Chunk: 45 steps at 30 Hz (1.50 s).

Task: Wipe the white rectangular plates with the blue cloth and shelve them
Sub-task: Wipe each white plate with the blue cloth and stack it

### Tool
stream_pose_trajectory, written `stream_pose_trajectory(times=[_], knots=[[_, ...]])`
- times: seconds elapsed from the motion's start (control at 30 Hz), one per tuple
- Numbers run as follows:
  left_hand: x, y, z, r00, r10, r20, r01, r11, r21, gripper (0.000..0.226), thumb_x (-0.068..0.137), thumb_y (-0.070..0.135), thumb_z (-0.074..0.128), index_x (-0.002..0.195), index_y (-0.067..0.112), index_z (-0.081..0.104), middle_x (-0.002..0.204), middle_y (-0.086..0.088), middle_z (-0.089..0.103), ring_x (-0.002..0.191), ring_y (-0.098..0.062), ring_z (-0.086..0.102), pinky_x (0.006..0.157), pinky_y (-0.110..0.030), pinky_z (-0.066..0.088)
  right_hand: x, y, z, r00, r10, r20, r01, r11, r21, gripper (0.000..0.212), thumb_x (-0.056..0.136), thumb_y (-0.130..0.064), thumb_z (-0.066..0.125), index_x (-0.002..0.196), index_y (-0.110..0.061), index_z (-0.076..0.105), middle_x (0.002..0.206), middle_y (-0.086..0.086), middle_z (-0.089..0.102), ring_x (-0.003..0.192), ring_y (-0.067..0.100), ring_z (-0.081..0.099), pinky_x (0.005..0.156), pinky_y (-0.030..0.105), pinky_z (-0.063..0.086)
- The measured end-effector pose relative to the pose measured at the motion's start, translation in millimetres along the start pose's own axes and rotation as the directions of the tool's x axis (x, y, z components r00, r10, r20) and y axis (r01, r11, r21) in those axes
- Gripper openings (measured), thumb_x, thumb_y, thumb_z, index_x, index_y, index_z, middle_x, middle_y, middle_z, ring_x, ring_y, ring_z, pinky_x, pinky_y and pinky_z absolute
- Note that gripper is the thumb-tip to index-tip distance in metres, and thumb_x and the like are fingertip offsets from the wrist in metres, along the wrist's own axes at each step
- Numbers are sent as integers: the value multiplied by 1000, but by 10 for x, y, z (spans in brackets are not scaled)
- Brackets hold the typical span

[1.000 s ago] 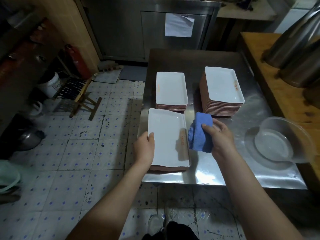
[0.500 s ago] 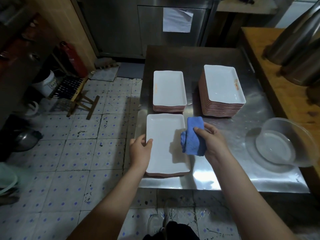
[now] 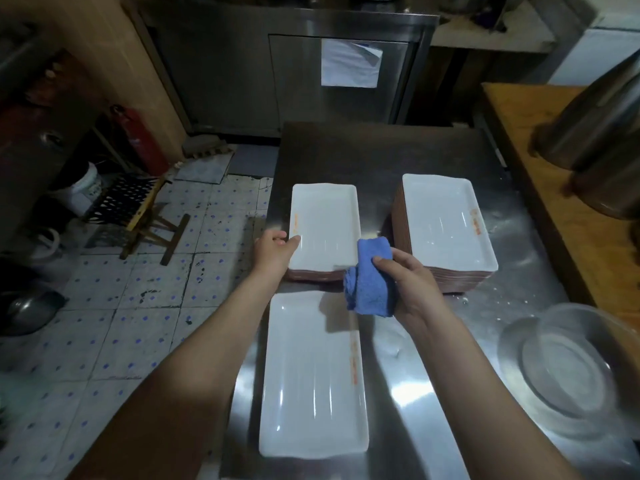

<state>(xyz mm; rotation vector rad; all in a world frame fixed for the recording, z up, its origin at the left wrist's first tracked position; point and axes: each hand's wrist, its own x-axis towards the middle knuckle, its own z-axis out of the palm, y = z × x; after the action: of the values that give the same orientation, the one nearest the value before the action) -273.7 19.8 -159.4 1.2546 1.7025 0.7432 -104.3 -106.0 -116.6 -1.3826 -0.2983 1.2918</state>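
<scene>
The likeliest slip is at the bench (image 3: 433, 393) edge: the short stack (image 3: 313, 273) stands close to the left side, over the tiled floor (image 3: 138, 306). Lifting its top plate (image 3: 325, 223) by one rim with a single hand could let the glossy plate tilt and slide off, or drag the one beneath along with it. The single plate (image 3: 313, 375) lying nearer the person, also by the left edge, sits right under both forearms and could be nudged. The left hand (image 3: 277, 251) holds the top plate at its near left corner, thumb laid over the rim and fingers curled at the side; whether they reach underneath cannot be told. The right hand (image 3: 408, 282) is clamped round the bunched blue cloth (image 3: 372, 278), raised between the short stack and the tall stack (image 3: 446, 223), just over the single plate's far right corner. A clear bowl (image 3: 568, 368) sits well apart on the right.
</scene>
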Motion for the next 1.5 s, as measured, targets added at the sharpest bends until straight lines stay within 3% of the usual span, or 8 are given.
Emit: stream_pose_trajectory(times=[0.17,0.27,0.57,0.9,1.03,1.17,1.37,1.5], knots=[[429,84,201,995,-99,30,98,995,8,31,79,25,72,98,9,53,111,-11,60,92,-22,59,78,-31,47,362,-83,57,1000,25,-4,-25,999,-30,18,85,-9,66,103,-11,63,89,6,71,72,17,71,55,26,53],[536,62,215,993,-80,87,78,997,28,24,81,17,70,83,11,46,100,-10,59,80,-18,56,61,-25,44,479,-64,62,999,41,-12,-42,998,-36,23,84,-9,67,106,-10,63,87,4,72,73,18,71,58,28,53],[675,226,4,985,48,167,-119,889,441,27,90,19,55,67,12,42,66,1,45,61,-14,43,47,-24,28,541,-67,80,994,88,-65,-90,996,-24,20,82,-9,69,102,-10,64,93,8,69,80,23,68,65,33,53],[527,183,-275,979,-37,203,5,988,155,25,97,21,45,74,16,36,75,-3,46,67,-16,43,52,-26,30,378,-190,35,993,47,-107,-51,998,-33,9,84,-8,66,91,-13,67,81,4,72,76,22,69,62,31,53],[265,215,-412,964,-77,253,85,996,-19,13,96,20,47,87,14,41,99,-13,57,86,-24,55,69,-34,45,194,-301,90,998,1,-61,-2,1000,-27,9,84,-8,67,92,-12,67,68,-3,73,60,12,70,46,21,50],[-31,297,-501,959,-77,272,108,989,-103,18,96,18,49,105,5,42,109,-17,59,98,-30,59,84,-45,49,9,-401,127,996,-63,-66,61,998,-21,9,83,-7,67,91,-10,67,70,1,73,60,13,70,45,21,50],[-486,418,-519,959,8,284,50,979,-197,27,96,19,49,114,0,41,106,-15,61,91,-28,63,73,-40,53,-296,-440,46,986,-97,-132,93,995,-43,12,82,-10,69,93,-11,67,78,3,70,72,19,66,53,26,50],[-783,475,-433,963,56,262,-9,984,-179,16,96,21,48,101,8,40,98,-9,59,84,-23,61,64,-35,51,-578,-433,-171,979,-98,-179,96,995,-19,8,81,-11,70,88,-12,67,70,0,70,70,20,67,50,29,53]])
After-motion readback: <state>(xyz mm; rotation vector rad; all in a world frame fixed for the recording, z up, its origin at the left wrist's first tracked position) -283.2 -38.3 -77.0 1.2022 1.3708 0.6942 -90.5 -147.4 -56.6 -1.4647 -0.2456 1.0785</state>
